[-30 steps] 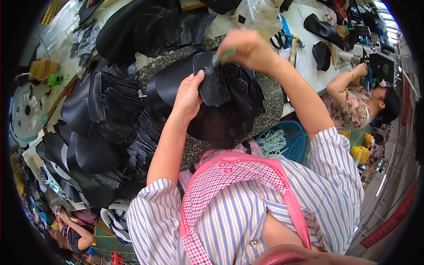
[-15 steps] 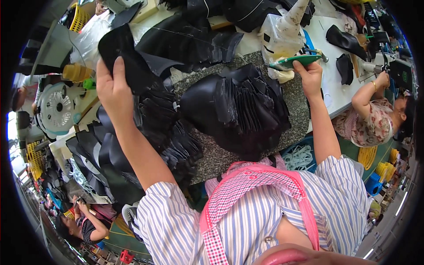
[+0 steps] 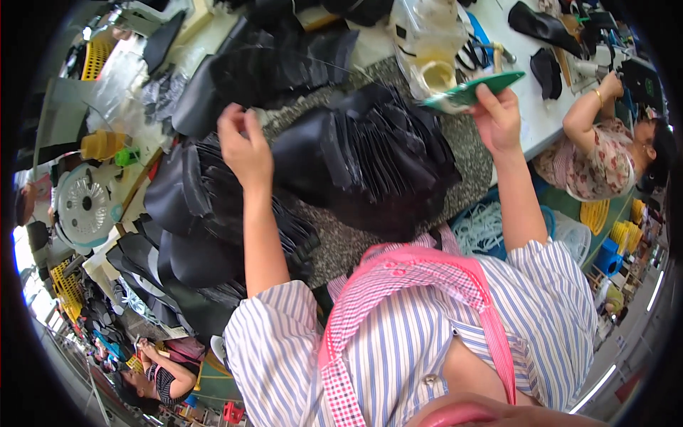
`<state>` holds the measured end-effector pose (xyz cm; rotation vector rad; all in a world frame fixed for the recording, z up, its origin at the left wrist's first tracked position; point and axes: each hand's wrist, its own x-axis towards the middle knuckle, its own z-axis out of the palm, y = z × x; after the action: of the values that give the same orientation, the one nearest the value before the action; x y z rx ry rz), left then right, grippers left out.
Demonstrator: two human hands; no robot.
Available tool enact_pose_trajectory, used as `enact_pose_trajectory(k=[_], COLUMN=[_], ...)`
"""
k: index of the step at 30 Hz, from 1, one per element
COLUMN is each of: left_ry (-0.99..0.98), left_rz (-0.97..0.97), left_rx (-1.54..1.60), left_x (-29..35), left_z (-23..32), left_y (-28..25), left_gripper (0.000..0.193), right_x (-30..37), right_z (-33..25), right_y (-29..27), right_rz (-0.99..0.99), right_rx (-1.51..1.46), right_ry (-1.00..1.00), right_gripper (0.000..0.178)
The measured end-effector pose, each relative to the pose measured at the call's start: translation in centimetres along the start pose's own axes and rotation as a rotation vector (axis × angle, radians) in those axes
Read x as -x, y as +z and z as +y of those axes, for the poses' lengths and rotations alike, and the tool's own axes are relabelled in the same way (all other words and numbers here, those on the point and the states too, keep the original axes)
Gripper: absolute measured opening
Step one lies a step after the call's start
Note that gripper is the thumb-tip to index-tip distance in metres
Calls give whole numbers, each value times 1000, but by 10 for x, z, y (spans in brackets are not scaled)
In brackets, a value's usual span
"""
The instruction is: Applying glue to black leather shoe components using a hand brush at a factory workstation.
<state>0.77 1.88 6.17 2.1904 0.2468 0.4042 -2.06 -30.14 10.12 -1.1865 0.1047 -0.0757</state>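
My left hand hovers over the left stacks with its fingers parted and nothing in them. Beneath and beside it lie overlapping black leather-like pieces. In my right hand is a flat green scraper, with whitish smears along its left end, held by the thumb and fingers. Just beyond the scraper stands a cloudy plastic glue container with a yellowish opening. Between my hands, a fanned stack of black pieces rests on a speckled stone slab, its layered edges showing.
More black pieces lie along the far side. Scissors sit beside the container. A blue basket of pale strips is near my right elbow. A white fan stands at left. Other people work at far right and lower left.
My left hand has let go of the black piece it held up and moved right and nearer. The green scraper has tilted, away from the container's opening. The view has shifted slightly.
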Motion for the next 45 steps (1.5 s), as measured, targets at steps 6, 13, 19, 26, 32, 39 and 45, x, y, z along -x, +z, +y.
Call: enact_pose_trajectory(k=[6, 13, 19, 26, 32, 39, 45], left_ry=[-306, -845, -739, -817, -792, -814, -832], left_rz=[-369, -380, -443, -337, -260, -342, -270], left_rx=[134, 920, 1273, 1321, 1443, 1551, 1559], left_x=[93, 100, 96, 91, 88, 77, 75], left_z=[-4, 7, 27, 40, 63, 78, 70], left_y=[35, 32, 11, 32, 35, 45, 49], left_gripper=[43, 39, 25, 23, 18, 19, 20], right_x=[-3, -20, -29, -7, 16, -3, 13], right_z=[18, 50, 19, -3, -12, -3, -16], right_y=[40, -37, -48, -59, 56, 71, 64], right_rz=[-95, 156, 195, 107, -374, -488, -454], right_rx=[188, 1125, 845, 479, 425, 867, 974], right_ry=[-72, -605, -223, 20, -84, -542, -283], right_gripper=[11, 12, 11, 12, 11, 9, 8])
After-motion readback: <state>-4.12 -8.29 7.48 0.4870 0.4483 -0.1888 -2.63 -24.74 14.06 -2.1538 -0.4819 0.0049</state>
